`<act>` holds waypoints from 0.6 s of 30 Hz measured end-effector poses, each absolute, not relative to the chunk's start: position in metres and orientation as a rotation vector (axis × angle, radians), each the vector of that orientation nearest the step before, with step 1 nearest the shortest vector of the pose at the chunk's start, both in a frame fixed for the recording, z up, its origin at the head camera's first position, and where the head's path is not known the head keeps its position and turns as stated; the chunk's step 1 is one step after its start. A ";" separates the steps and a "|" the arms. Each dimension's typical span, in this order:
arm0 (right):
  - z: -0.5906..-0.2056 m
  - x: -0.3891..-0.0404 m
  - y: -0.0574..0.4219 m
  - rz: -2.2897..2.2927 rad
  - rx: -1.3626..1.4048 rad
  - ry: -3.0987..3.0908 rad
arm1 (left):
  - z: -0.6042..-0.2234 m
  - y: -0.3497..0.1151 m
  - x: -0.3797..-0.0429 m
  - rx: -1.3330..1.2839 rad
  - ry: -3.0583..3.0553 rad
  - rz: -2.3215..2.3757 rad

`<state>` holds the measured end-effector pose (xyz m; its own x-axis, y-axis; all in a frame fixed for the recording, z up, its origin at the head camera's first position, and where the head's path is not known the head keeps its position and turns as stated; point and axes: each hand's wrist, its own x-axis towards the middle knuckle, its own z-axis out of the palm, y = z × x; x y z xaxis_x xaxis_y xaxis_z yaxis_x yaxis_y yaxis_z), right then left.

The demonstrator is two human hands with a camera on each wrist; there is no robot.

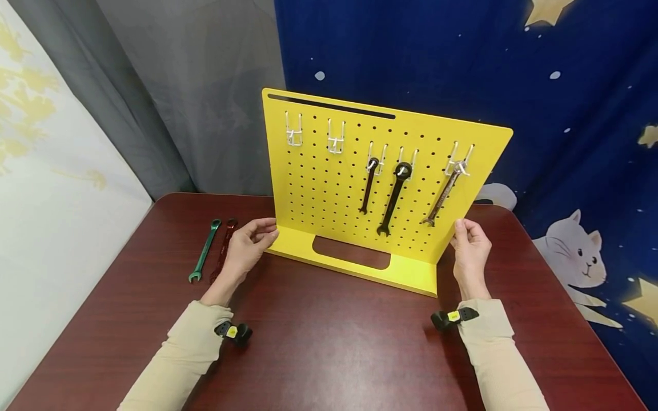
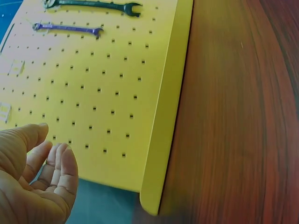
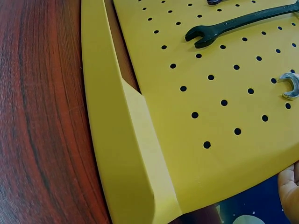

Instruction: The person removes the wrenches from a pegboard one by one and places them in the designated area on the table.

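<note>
A yellow pegboard with a bent-out foot stands on the table. At its right edge my right hand pinches the board, thumb on the front side. My left hand is beside the lower left edge; in the left wrist view its fingers are loosely bent, with a gap between thumb and fingers. Three combination wrenches hang from white hooks: a small dark purple wrench, a larger black wrench and a silver wrench. Two further hooks on the left, a first hook and a second hook, hold nothing.
Left of the board, a green wrench lies on the dark red wooden table. A red wrench lies next to it, partly covered by my left hand. Behind hang a grey curtain and a blue starry curtain.
</note>
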<state>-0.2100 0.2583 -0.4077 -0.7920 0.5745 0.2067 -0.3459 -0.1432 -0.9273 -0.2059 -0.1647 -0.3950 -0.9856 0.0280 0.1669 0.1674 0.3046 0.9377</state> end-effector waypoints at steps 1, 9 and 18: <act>-0.408 -0.210 0.259 1.981 -0.264 -1.532 | -0.395 -0.161 -0.206 -0.191 -2.435 -1.793; -0.408 -0.211 0.259 1.983 -0.261 -1.516 | -0.380 -0.130 -0.199 -0.244 -2.433 -1.834; -0.408 -0.210 0.259 1.985 -0.243 -1.516 | -0.364 -0.102 -0.188 -0.298 -2.438 -1.845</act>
